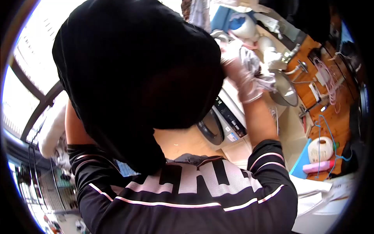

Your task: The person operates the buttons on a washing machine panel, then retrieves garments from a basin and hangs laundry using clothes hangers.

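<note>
A large black cloth [136,70], perhaps a garment, hangs close in front of me and covers much of the view. Its lower end dangles over my striped black shirt [175,195]. My left forearm runs up behind the cloth at the left, and the hand itself is hidden. Smeared by motion, my right hand [238,76] is at the cloth's right edge, in what looks like a thin see-through glove. Its fingers are too blurred and covered to read. Beside that hand lies a grey and white cloth [253,60], next to a grey basin [284,89].
Below my right hand stands a machine with a round door [211,126] and a dark control panel [229,117]. A white bottle [320,149], a pink container [317,167] and a blue hanger [320,121] are at the right. A wire rack [46,179] is at the left.
</note>
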A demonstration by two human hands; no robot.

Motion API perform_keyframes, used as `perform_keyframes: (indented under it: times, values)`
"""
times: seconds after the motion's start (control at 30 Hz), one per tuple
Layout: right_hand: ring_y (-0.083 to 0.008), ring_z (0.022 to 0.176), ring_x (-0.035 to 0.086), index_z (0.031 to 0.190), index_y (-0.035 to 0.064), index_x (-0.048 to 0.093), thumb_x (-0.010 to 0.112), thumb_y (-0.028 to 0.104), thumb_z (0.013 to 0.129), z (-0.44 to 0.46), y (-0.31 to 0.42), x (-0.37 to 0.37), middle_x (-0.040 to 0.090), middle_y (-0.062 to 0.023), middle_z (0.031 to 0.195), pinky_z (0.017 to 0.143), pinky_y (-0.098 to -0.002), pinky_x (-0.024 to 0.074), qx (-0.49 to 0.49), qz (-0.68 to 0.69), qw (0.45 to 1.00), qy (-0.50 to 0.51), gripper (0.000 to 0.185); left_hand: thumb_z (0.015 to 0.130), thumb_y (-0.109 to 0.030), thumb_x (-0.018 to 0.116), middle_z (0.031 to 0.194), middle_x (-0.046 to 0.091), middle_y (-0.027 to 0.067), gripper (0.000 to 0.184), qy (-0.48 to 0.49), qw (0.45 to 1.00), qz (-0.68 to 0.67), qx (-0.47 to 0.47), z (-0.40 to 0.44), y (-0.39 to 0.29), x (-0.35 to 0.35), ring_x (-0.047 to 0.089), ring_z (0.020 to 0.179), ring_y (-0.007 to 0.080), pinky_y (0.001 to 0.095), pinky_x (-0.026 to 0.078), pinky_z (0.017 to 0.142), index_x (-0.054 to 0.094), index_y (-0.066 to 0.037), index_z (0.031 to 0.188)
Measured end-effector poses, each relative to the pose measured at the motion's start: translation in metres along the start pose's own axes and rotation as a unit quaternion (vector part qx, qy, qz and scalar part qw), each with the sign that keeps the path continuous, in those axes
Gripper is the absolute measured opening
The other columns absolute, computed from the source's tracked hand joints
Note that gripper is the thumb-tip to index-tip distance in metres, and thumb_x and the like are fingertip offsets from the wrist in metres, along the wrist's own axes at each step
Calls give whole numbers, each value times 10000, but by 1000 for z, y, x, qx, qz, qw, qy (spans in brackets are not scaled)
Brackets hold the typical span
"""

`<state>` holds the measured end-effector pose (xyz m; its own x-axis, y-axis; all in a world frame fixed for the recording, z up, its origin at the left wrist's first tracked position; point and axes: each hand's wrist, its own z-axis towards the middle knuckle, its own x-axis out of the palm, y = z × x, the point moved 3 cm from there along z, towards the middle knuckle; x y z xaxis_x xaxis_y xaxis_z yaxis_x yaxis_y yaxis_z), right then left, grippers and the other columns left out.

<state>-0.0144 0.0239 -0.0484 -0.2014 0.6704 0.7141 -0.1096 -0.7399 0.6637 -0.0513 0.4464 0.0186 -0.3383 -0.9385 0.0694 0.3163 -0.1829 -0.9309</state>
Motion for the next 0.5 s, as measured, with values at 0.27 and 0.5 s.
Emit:
perform_keyframes:
  times: [0.27,0.5]
  values:
    - [-154,929,604,1066,43,655,588,123,890,37,37,97,654,-44,1041,868,-287,460,-172,-502,810,249,204,874,-64,547,967,662,81,186,-31,993,106,-32,-65,14,-68,627,872,157,273,500,843,637,21,1014]
    - [-136,805,612,1079,68,616,594,101,875,81,60,87,649,-35,928,744,-284,494,-248,-625,734,93,207,869,-77,541,982,671,117,235,-186,980,28,68,-110,28,-121,642,883,202,288,507,838,628,34,1058]
